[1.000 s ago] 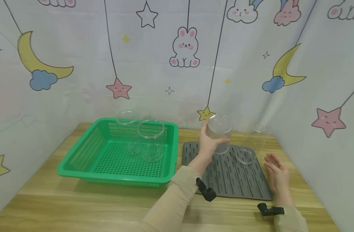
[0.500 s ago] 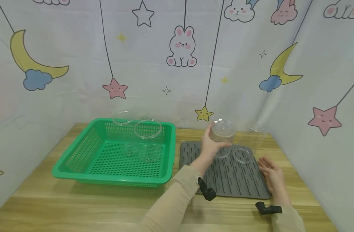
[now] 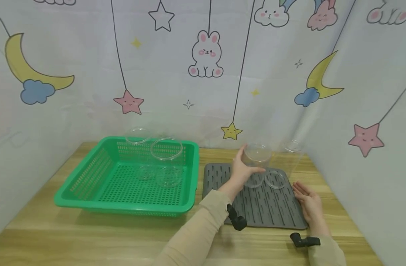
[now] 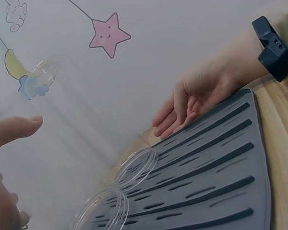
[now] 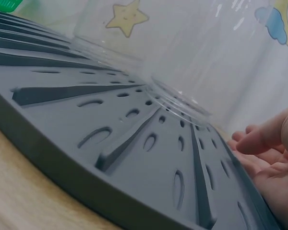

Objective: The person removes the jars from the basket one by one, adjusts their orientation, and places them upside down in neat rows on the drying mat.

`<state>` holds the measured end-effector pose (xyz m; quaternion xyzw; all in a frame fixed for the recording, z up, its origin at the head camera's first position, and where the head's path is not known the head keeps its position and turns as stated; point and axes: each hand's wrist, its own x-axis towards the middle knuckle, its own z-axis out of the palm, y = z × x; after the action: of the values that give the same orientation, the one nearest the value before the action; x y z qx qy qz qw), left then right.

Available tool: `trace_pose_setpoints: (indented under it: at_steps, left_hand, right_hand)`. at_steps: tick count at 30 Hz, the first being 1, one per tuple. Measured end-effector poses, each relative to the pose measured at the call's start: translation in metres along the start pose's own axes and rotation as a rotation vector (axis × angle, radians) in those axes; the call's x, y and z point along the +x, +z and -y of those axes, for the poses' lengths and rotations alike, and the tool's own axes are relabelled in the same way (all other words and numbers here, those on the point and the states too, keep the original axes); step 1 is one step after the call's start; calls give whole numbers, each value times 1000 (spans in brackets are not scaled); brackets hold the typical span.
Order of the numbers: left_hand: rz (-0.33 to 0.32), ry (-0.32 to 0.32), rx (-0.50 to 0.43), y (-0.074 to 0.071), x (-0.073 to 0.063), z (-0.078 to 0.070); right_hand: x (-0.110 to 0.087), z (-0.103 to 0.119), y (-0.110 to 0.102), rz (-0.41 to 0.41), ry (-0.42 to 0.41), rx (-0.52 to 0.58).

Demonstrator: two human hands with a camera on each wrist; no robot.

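Observation:
My left hand (image 3: pixel 240 170) grips a wide clear cup (image 3: pixel 257 157) by its side, thumb to the front. The cup is upside down, its rim right at the grey drying mat (image 3: pixel 256 207). Just to its right a taller clear cup (image 3: pixel 291 162) stands inverted on the mat; in the left wrist view the two rims overlap. My right hand (image 3: pixel 310 205) rests at the mat's right edge, palm turned inward, fingers relaxed and holding nothing. The right wrist view shows its fingers (image 5: pixel 266 143) beside the mat.
A green plastic basket (image 3: pixel 123 206) stands left of the mat on the wooden table (image 3: pixel 106 236). Inside it two clear cups (image 3: pixel 167 162) stand upright, mouths up. A white curtain (image 3: pixel 176 74) with cartoon prints hangs behind and along the sides.
My left hand has lowered the wide cup down to the mat, beside the taller cup. The right hand stays by the mat's right edge. The head view has shifted slightly.

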<state>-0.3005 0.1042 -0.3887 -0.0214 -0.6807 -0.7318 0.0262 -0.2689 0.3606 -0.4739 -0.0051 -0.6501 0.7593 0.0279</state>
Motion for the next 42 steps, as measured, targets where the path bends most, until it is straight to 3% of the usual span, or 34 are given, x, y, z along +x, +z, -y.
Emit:
trace_pose_setpoints:
  at_steps: [12,23,35,42]
  left_hand:
    - [23,6,108,2,3,3]
    - [22,-1,110,3,8,2]
    - [41,-4,139,5,11,1]
    - [57,-14,149,7,12,1]
  right_hand:
    - [-2,3,5,-26,29,-38]
    - [-1,3,9,-56,72,-121]
    - [1,-1,8,-63,34,-128]
    - [0,1,6,-74,62,-173]
